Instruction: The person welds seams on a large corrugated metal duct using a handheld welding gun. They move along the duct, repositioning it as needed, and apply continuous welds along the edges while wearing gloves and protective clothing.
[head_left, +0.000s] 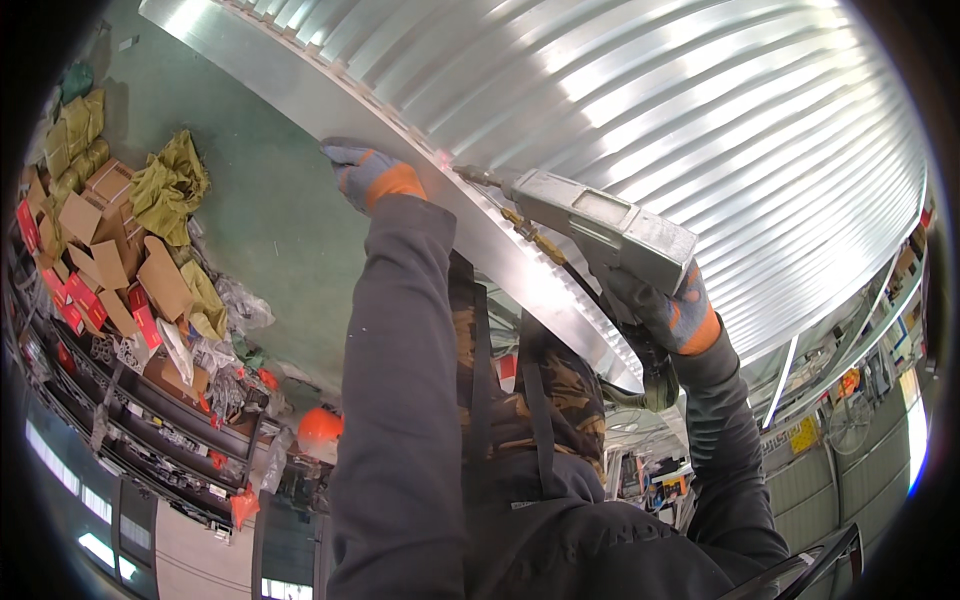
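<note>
My right hand (672,310), in a grey and orange work glove, is wrapped round the handle of a boxy silver welding gun (605,222). Its narrow nozzle points left at the seam between a flat metal strip (290,105) and a ribbed silver metal panel (600,90). A small pinkish bright spot shows on the seam near the tip. Under the gun runs a thin brass-coloured feed tube (535,236). My left hand (372,175), gloved alike, closes over the strip's outer edge just left of the nozzle; its fingertips are partly hidden.
Green floor (270,210) lies beyond the strip. On the left are open cardboard boxes (105,215), olive sacks (172,190) and dark shelving (170,440) with loose parts. An orange helmet-like object (320,425) sits beside the shelving. More cluttered shelves (655,480) stand below the panel.
</note>
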